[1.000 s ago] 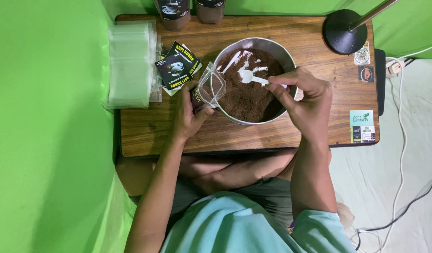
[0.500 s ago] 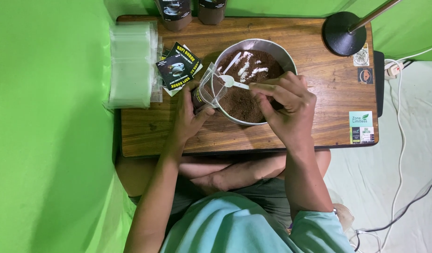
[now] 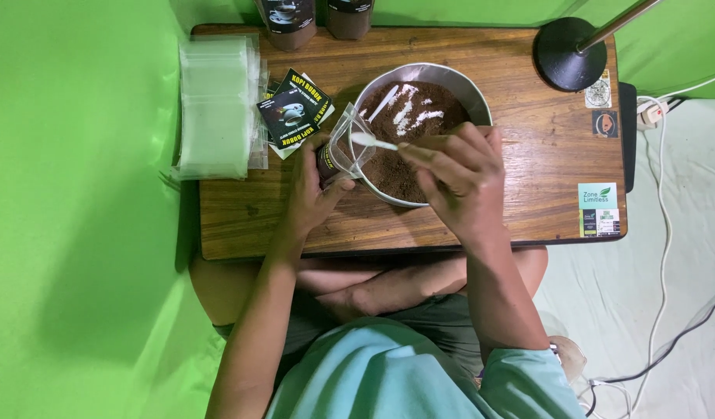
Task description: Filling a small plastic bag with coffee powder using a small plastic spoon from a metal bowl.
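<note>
Filling step: left hand (image 3: 311,194) pinches clear pouch (image 3: 343,147) open at metal bowl (image 3: 458,81) rim; right hand (image 3: 454,174) grips white spoon (image 3: 373,141) at its mouth. Next needs a steady tip-in.

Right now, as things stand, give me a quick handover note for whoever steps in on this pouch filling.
Left hand: holds a clear pouch open at the rim of the metal bowl.
Right hand: holds a white spoon, its tip at the pouch mouth.
Bowl holds brown powder.
Stack of empty clear bags and dark printed labels lie at the table's left.
Done: no finished pouches in view.
Left: fill this pouch; the stack looks untouched.
</note>
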